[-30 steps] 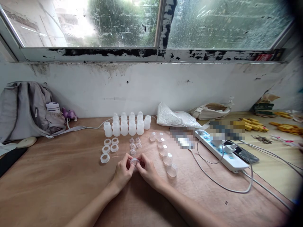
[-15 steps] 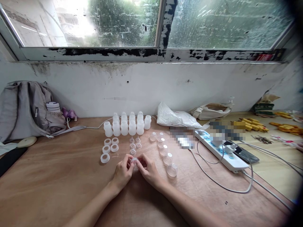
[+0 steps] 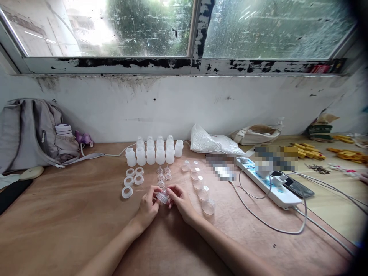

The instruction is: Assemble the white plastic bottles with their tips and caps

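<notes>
My left hand [image 3: 148, 207] is closed on the side of a translucent baby bottle collar ring [image 3: 162, 197], held tilted just above the table. From the other side, my right hand [image 3: 178, 200] pinches at the top of the ring, where a clear nipple seems to poke up; the fingers partly hide it. Beyond my hands, several clear nipples [image 3: 161, 184] stand on the table. Several more collar rings [image 3: 127, 192] lie to the left. A slanting row of clear domed caps [image 3: 208, 206] is on the right. Frosted baby bottles [image 3: 150, 156] stand in rows at the back.
A white power strip [image 3: 270, 186] with plugs and looping cables [image 3: 267, 226] lies on the right. Behind it are a white plastic bag [image 3: 212, 142] and a beige pouch [image 3: 257, 134]. A grey backpack [image 3: 34, 130] leans at the left wall. Yellow parts [image 3: 309, 152] lie far right.
The collar ring is now tipped up and shows its ribbed side. My right fingers have shifted up to its top; before, both hands' thumbs pressed together over it.
</notes>
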### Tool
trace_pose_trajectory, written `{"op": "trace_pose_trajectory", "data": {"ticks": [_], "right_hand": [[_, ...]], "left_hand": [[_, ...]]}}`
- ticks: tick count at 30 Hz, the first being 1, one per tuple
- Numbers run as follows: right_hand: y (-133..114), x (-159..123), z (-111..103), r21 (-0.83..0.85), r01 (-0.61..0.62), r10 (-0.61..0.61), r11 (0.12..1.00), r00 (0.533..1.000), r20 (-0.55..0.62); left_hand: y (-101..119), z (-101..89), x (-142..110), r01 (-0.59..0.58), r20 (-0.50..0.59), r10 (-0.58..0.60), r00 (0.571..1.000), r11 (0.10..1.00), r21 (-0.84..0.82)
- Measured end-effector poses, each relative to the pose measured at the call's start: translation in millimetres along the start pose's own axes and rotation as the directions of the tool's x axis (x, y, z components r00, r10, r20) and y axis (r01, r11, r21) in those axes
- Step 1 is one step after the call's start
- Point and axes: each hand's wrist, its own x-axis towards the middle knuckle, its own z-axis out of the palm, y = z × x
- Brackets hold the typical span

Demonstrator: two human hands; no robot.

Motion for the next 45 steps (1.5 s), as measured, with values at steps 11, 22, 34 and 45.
{"op": "trace_pose_trajectory", "data": {"ticks": [11,22,34,45], "right_hand": [[8,2,-1,0.007,0.039,-0.039,0.999,0.998,-0.054],[2,-4,1,-0.111,0.078,-0.080,0.991,0.997,-0.018],[-40,32,-18,-0.551,0.262,-0.416,0.792,0.893,-0.173],[-63,165,-94,-0.954,-0.020,-0.376,0.298,0.916,-0.136]], "left_hand": [[-3,-2.0,9,0.144,0.032,-0.143,0.989,0.898,-0.416],[-5,-5.7,10,0.121,0.150,-0.082,0.985,0.954,-0.274],[-12,-18.7,17,0.016,-0.016,-0.018,1.000,0.991,-0.133],[-15,-20.2,22,0.026,-0.073,-0.047,0.996,0.961,-0.274]]}}
